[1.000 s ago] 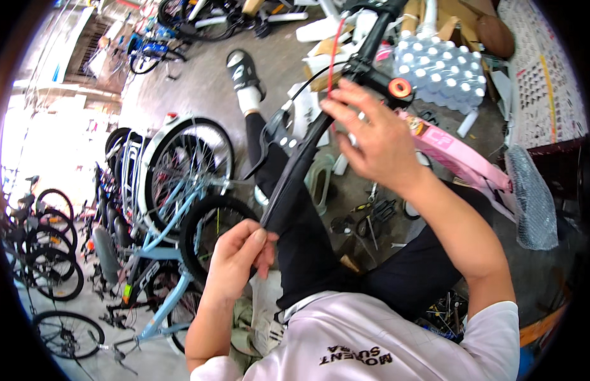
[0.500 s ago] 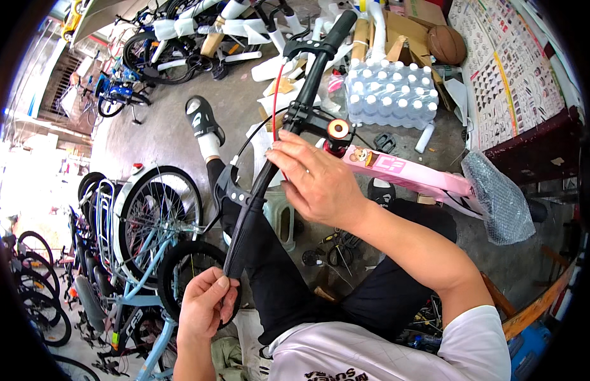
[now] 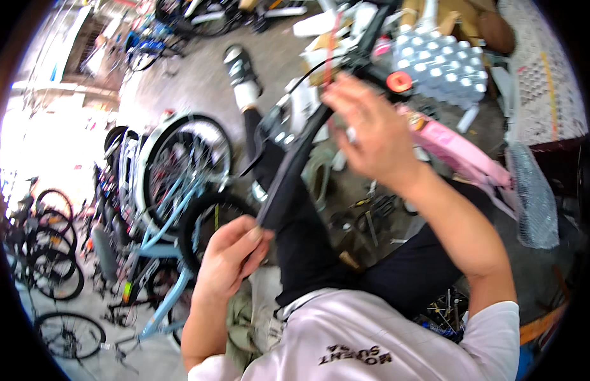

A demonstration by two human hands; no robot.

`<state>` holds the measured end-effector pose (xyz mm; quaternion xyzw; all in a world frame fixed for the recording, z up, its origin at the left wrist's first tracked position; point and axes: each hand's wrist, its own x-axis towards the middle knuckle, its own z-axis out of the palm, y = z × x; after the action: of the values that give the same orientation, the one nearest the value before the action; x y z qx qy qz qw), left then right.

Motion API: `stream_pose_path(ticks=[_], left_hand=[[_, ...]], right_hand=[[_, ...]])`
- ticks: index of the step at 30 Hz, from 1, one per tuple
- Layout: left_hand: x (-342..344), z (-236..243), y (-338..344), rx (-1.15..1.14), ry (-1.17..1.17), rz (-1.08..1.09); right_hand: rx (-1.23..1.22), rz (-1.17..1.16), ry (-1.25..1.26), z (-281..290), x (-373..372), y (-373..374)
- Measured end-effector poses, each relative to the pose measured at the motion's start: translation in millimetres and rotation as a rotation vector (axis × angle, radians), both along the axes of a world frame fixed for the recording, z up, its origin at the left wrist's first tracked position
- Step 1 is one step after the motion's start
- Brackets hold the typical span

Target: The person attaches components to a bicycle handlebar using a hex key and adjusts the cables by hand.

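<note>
A black bicycle handlebar [image 3: 311,130] slants from the upper right down toward my lap, with a black grip [image 3: 279,181] on its near end. My left hand [image 3: 234,257] pinches the tip of that grip between thumb and fingers. Up by the stem, my right hand [image 3: 374,133] rests against the bar, its fingers stretched out and slightly blurred. A brake lever [image 3: 266,136] sticks out to the left of the bar. Beside the stem is a round orange-red cap [image 3: 399,82]. The pink bike frame [image 3: 454,146] extends to the right, its end covered in bubble wrap [image 3: 533,203].
Left of my leg stands a light blue bicycle [image 3: 161,244], with more bikes and wheels [image 3: 57,254] beyond. A pack of water bottles [image 3: 441,66] sits at upper right. Tools and small parts [image 3: 371,213] lie on the floor between my legs.
The view has shifted, so the whole scene sits further right and higher. My left hand stays at the grip's end and my right hand stays near the stem.
</note>
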<state>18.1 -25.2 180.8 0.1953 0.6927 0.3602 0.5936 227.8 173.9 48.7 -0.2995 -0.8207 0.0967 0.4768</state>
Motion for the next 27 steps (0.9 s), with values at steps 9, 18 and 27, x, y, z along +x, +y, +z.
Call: stream_pose_path(ticks=[9,18,27], left_hand=[[-0.5,-4.9,-9.2,0.072,0.092,-0.065],[-3.6,-6.0,-6.2,0.086,-0.059,0.007],[-1.6,-8.3,-6.5,0.106,-0.055,0.021]], right_hand=[[-0.008,0.005,0.021,10.8,-4.9,-4.3],[-0.032,0.009,0.026,11.8,-3.0,-5.0],[-0.039,0.02,0.011,11.7,-0.3,-3.7]])
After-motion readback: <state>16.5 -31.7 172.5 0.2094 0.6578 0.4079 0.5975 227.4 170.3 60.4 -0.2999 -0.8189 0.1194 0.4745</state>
